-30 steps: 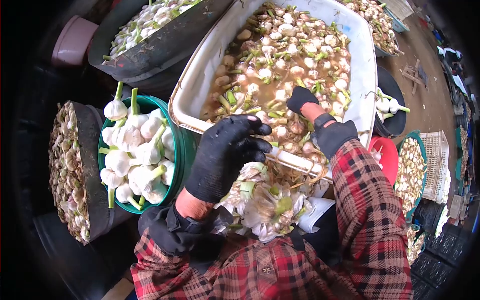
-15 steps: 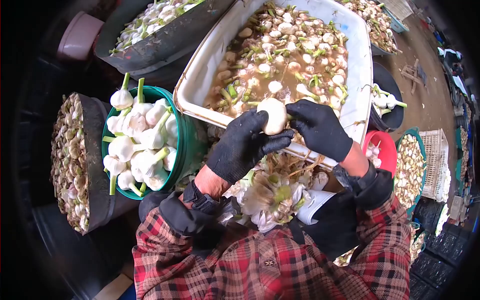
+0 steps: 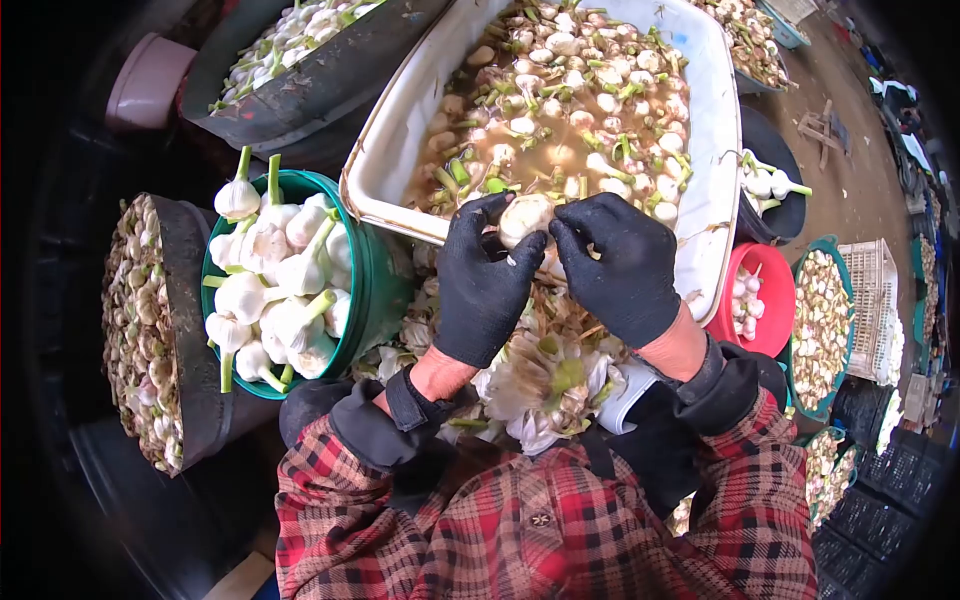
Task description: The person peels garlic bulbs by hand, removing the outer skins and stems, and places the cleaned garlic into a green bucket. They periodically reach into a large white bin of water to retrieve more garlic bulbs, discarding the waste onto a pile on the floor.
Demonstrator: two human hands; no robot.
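Head view: we are pinching a wet garlic bulb between the fingertips of our left hand and right hand, above the tub rim. It is probably feeling light, firm and slippery (skin tears easily), so gripping its round sides suits.

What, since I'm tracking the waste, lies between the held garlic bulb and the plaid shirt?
In the head view, a heap of garlic skins and stalks lies there, below the garlic bulb that the left hand and right hand hold.

Green bucket w/ peeled garlic, red bowl, white crate
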